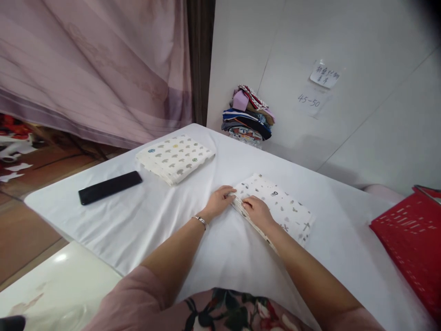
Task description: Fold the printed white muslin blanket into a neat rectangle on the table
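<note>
A folded white cloth (289,207) with small grey and dark prints lies on the white-covered table in front of me, its layered edge turned toward me. My left hand (220,201) grips the near left corner of this cloth, fingers closed over the edge. Just to its right, my right hand (258,212) has its fingers curled on the same layered edge, pinching it. My right forearm hides part of the cloth's near side. A second folded cloth (177,156), white with grey tree-like prints, lies flat farther left, apart from both hands.
A black, flat oblong object (110,187) rests at the table's left. Beyond the far edge stands a stack of folded fabrics (248,115) against the grey wall. At the right is a red plastic basket (409,243). A pink curtain (103,69) hangs at the back left.
</note>
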A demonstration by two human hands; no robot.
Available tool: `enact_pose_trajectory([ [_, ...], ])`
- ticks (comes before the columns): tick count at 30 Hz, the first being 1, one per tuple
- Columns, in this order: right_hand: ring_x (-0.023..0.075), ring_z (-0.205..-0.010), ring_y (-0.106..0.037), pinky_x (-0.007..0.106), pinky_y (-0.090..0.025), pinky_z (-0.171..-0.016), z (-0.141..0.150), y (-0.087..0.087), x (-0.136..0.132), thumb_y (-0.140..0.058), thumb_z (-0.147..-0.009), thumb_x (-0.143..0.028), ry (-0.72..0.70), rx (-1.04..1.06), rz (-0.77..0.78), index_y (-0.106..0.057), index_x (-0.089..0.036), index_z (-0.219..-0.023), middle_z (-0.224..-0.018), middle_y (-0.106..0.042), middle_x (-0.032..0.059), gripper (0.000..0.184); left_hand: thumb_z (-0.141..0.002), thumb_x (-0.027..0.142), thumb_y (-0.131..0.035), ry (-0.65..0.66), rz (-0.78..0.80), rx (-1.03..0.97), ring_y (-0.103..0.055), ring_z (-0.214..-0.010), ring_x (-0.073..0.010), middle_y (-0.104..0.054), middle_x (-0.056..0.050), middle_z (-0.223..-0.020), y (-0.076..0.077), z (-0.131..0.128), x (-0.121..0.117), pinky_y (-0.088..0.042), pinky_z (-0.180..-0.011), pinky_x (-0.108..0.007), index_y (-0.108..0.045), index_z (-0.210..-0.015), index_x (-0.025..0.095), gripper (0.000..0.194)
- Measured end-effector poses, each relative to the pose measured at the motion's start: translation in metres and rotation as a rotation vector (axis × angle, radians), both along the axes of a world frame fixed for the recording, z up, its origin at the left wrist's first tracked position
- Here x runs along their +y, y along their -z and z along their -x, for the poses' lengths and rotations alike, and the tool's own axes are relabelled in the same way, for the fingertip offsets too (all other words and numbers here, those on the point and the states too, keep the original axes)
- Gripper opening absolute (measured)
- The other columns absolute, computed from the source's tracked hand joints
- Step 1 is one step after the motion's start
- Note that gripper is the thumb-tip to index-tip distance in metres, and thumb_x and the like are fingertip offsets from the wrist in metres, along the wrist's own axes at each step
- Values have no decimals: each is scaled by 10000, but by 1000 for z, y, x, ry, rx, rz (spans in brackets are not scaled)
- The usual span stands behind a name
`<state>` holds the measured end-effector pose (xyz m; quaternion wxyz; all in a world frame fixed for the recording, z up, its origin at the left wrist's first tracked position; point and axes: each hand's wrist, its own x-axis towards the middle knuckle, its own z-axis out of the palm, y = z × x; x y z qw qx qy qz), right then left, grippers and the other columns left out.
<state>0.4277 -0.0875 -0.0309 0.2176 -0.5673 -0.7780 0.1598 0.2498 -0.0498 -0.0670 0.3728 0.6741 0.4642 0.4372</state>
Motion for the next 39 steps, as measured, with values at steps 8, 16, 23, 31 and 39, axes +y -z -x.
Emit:
enact_pose_trajectory([
  [8, 137, -757, -522, 245, -386, -703, -9, 2, 3, -483, -800, -181, -98, 61, 49, -649, -216, -914, -815, -558, 6, 205, -726, 215, -577, 10, 25, -36, -580, -906, -149, -587, -30, -1125, -1, 1, 0, -464, -768, -257, -679, -935, 230, 233],
  [16, 144, -769, -503, 237, -371, -680, -4, -4, -5, -425, -779, -111, -85, -90, -15, -642, -205, -904, -811, -534, 17, 268, -711, 198, -558, 14, 39, -39, -570, -886, -147, -586, -29, -1128, 0, 1, 1, -453, -790, -269, -674, -936, 223, 255],
  [23, 160, -810, -521, 253, -402, -731, 2, -1, -11, -365, -825, -109, -80, -84, -135, -615, -200, -946, -856, -551, 40, 293, -717, 198, -547, 0, 25, -18, -574, -864, -144, -589, -24, -1114, 1, 0, 1, -456, -791, -272, -669, -938, 229, 255],
  [31, 172, -860, -524, 269, -410, -748, 2, 2, -15, -401, -830, -157, -98, -123, -132, -603, -194, -979, -899, -565, 49, 254, -693, 131, -534, 17, 59, -42, -570, -947, -155, -585, -26, -1137, -6, 2, 0, -448, -837, -267, -673, -904, 217, 267],
  [39, 177, -904, -534, 278, -421, -770, 2, 8, -14, -456, -823, -209, -35, -111, -98, -606, -209, -1016, -972, -577, 49, 244, -663, 109, -528, 63, 109, -101, -577, -927, -155, -627, -30, -1057, -4, 9, 4, -454, -855, -285, -646, -1008, 202, 377],
])
